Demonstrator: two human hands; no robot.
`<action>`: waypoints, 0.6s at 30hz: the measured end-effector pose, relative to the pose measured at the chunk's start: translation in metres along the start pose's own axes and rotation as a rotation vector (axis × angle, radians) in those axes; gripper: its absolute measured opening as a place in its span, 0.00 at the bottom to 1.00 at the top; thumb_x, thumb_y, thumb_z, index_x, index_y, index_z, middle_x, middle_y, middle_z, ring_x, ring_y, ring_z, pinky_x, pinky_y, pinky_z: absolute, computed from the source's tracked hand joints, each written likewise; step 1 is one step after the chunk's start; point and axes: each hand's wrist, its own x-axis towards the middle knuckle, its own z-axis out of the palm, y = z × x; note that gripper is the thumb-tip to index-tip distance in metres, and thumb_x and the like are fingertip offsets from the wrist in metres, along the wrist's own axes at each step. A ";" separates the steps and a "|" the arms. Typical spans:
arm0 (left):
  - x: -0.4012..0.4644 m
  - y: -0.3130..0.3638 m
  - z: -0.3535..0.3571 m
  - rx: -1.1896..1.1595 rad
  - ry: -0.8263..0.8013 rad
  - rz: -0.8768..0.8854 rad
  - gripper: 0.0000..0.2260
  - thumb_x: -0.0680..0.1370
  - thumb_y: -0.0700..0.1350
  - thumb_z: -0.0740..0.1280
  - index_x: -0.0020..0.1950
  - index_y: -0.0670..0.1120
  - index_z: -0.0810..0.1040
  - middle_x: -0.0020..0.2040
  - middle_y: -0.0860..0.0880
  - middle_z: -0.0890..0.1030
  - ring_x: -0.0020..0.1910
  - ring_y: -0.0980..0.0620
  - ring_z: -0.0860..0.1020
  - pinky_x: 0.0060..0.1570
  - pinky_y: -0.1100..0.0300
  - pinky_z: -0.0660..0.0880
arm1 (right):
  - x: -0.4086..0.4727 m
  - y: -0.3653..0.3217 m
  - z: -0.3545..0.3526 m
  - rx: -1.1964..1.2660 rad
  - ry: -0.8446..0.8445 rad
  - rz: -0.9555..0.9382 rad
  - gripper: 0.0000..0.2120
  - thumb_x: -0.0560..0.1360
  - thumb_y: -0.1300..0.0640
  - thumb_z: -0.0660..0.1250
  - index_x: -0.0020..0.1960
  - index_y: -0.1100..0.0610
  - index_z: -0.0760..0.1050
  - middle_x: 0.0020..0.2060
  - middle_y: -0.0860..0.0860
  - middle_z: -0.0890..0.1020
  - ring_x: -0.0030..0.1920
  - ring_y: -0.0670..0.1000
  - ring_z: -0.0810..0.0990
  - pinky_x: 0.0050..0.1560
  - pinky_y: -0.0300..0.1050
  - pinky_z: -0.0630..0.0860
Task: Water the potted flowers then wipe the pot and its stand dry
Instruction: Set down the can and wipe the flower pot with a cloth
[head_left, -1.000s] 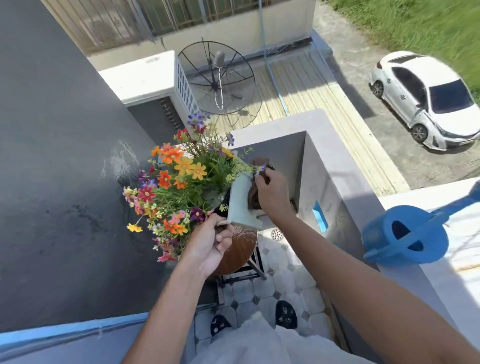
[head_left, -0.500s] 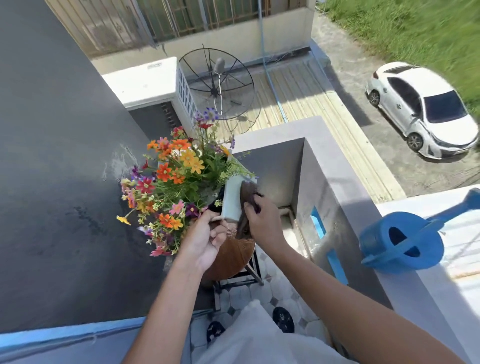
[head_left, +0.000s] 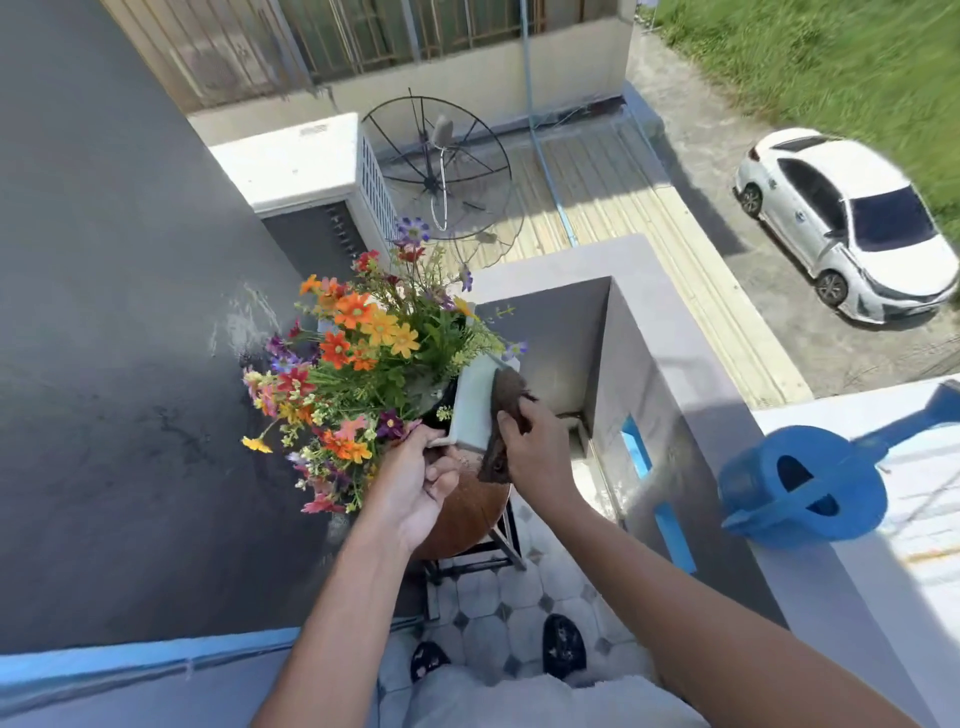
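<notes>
The wiping step is in hand, judging from the blue watering can (head_left: 802, 486) set aside on the white parapet ledge (head_left: 883, 587) at the right edge of the frame. At the centre, the left hand (head_left: 418, 486) is closed around the lower corner of the pale, square-sided flower pot (head_left: 474, 408), holding it tilted above the round brown top of the stand (head_left: 470, 512). The right hand (head_left: 537, 449) pinches a dark brown cloth (head_left: 505, 423) flat against the pot's right-facing side.

Next, I judge, the cloth needs to travel along the remaining faces and the base while the left hand turns the pot; then the pot goes back down and the stand's top and legs get wiped.

The pot looks smooth and matte, with straight edges, possibly glazed ceramic or plastic; the view is too blurred to say. The cloth is limp and nappy, folded into a ragged strip. The flowers (head_left: 358, 364) spill leftward in a dense spray of orange, yellow, red and purple daisy-like heads on thin green stems. The stand's top appears speckled, perhaps damp, over dark angular metal legs on a tiled floor (head_left: 498, 613).
</notes>
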 end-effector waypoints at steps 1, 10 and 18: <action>0.001 -0.001 0.001 0.035 0.005 0.013 0.09 0.80 0.37 0.58 0.40 0.43 0.67 0.33 0.46 0.67 0.18 0.58 0.60 0.16 0.68 0.56 | -0.002 -0.009 0.001 0.013 0.006 -0.036 0.10 0.79 0.60 0.64 0.39 0.59 0.72 0.36 0.52 0.75 0.37 0.50 0.71 0.36 0.41 0.63; -0.013 -0.002 0.002 0.142 -0.072 0.036 0.11 0.80 0.37 0.58 0.37 0.42 0.69 0.31 0.46 0.70 0.20 0.57 0.61 0.18 0.67 0.59 | 0.027 -0.068 -0.018 0.162 0.086 -0.227 0.17 0.80 0.64 0.63 0.36 0.47 0.70 0.34 0.48 0.73 0.35 0.38 0.71 0.37 0.28 0.65; -0.021 0.007 -0.003 0.169 -0.060 0.055 0.10 0.80 0.37 0.59 0.38 0.42 0.68 0.30 0.45 0.71 0.21 0.57 0.61 0.17 0.67 0.61 | 0.053 -0.021 -0.025 0.046 0.124 0.017 0.09 0.78 0.65 0.63 0.39 0.63 0.72 0.34 0.54 0.74 0.35 0.51 0.69 0.38 0.45 0.64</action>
